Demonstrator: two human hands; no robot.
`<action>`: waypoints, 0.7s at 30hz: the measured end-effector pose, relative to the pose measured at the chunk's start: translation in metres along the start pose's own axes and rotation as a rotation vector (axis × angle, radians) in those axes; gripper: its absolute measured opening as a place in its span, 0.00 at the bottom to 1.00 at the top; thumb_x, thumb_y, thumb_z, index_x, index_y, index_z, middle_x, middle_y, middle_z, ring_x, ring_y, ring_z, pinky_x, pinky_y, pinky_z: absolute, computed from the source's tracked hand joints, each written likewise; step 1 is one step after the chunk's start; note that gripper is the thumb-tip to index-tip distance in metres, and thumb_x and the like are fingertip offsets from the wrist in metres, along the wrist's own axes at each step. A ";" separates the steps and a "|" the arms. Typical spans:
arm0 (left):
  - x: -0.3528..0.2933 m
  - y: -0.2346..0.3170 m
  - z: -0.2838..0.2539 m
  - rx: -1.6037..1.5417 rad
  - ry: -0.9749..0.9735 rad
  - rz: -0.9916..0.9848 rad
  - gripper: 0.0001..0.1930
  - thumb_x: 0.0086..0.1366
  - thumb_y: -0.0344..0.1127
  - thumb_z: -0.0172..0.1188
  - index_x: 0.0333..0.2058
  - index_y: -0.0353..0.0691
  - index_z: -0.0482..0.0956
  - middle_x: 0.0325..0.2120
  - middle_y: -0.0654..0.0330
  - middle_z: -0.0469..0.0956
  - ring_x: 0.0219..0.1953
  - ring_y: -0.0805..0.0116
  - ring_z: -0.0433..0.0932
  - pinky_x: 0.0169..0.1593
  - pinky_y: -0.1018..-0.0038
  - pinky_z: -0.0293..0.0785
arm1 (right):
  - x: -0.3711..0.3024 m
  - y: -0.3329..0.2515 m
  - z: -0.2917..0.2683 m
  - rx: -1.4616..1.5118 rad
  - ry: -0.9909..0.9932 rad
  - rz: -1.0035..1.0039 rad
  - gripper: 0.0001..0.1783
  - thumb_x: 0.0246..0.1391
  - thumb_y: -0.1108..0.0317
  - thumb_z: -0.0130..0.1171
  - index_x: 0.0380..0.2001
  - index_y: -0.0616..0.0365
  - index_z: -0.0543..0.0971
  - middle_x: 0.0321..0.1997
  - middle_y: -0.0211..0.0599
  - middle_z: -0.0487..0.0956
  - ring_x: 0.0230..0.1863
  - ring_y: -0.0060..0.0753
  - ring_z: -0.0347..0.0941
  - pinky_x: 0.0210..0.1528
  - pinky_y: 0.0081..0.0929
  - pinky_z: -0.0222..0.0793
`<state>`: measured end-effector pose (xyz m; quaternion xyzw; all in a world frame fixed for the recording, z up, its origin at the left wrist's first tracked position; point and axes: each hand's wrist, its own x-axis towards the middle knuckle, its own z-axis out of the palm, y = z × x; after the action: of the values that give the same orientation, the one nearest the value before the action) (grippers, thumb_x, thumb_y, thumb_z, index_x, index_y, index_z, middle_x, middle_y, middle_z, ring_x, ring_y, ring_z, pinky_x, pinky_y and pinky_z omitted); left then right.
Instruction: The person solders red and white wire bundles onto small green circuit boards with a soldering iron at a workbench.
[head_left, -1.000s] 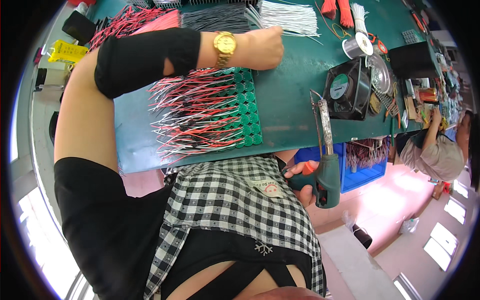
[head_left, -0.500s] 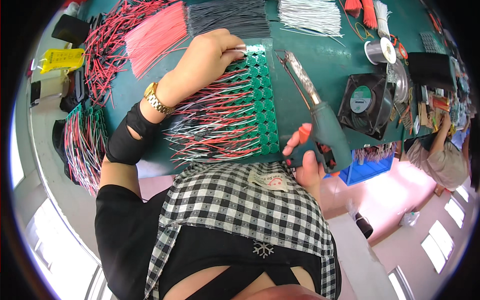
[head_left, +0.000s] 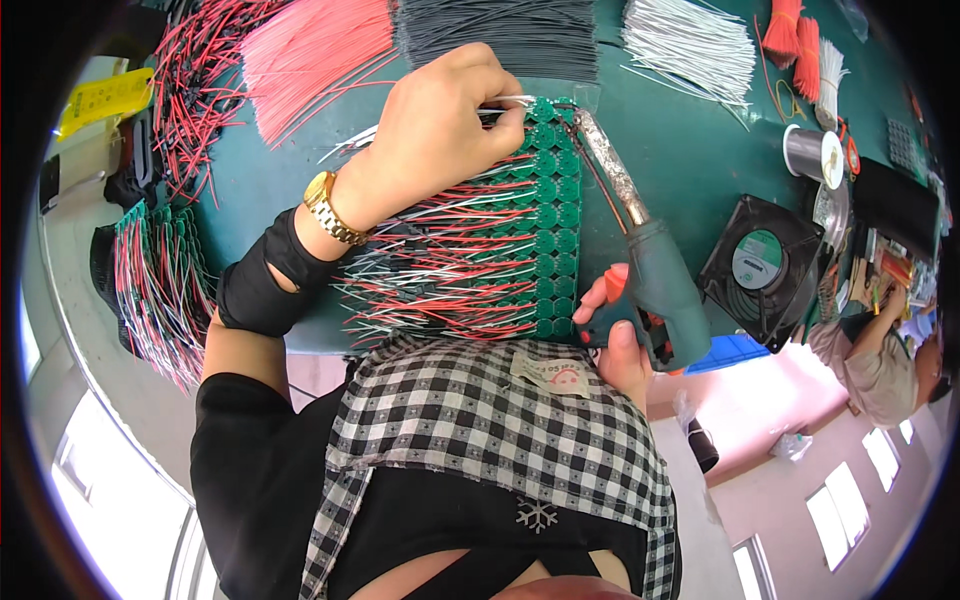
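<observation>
My left hand [head_left: 440, 120], with a gold watch on its wrist, pinches a white wire [head_left: 514, 100] at the far end of a green circuit board panel [head_left: 556, 225]. Rows of small round boards make up this panel, and red, white and black wires [head_left: 440, 275] fan out from its left side. My right hand [head_left: 618, 345] is wrapped around the handle of a gun-shaped soldering iron [head_left: 665, 285]. The iron's hot end points away from me, its tip over the panel's far row near the wire's end. Whether tip and wire touch is too small to tell.
Bundles of pink-red wires [head_left: 320, 55], black wires [head_left: 500, 38] and white wires [head_left: 690, 55] lie along the back. A solder spool [head_left: 812, 156] and a black fan [head_left: 752, 265] stand right. Finished-looking wired panels [head_left: 165, 290] hang at left. Another person [head_left: 880, 350] works far right.
The soldering iron's tip has come from beside the panel's right edge to over its far row. The white wire in my left hand is now at that row. The whole view has shifted slightly.
</observation>
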<state>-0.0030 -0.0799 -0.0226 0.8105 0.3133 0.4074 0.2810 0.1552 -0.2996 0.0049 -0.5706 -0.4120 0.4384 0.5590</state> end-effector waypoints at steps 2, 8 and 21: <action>0.000 -0.002 0.002 -0.012 0.009 0.042 0.04 0.48 0.26 0.62 0.26 0.36 0.77 0.23 0.62 0.73 0.21 0.69 0.73 0.24 0.77 0.69 | 0.001 0.001 0.000 -0.039 -0.049 -0.068 0.23 0.51 0.60 0.54 0.48 0.61 0.69 0.34 0.38 0.72 0.31 0.25 0.68 0.30 0.23 0.64; -0.001 -0.006 0.004 0.029 0.008 0.058 0.04 0.48 0.25 0.61 0.25 0.36 0.77 0.23 0.61 0.72 0.20 0.69 0.72 0.24 0.77 0.69 | -0.003 -0.008 0.007 -0.085 -0.005 0.072 0.15 0.49 0.70 0.52 0.42 0.59 0.71 0.36 0.35 0.71 0.31 0.25 0.69 0.34 0.24 0.66; -0.003 -0.008 0.006 0.051 0.020 0.063 0.04 0.47 0.25 0.61 0.25 0.36 0.77 0.22 0.61 0.73 0.22 0.67 0.76 0.26 0.76 0.72 | -0.002 -0.009 0.004 -0.137 -0.046 0.064 0.16 0.50 0.70 0.51 0.44 0.60 0.71 0.38 0.35 0.72 0.31 0.24 0.69 0.33 0.22 0.66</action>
<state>-0.0015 -0.0781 -0.0330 0.8227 0.3008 0.4161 0.2442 0.1512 -0.3002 0.0140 -0.6103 -0.4355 0.4398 0.4945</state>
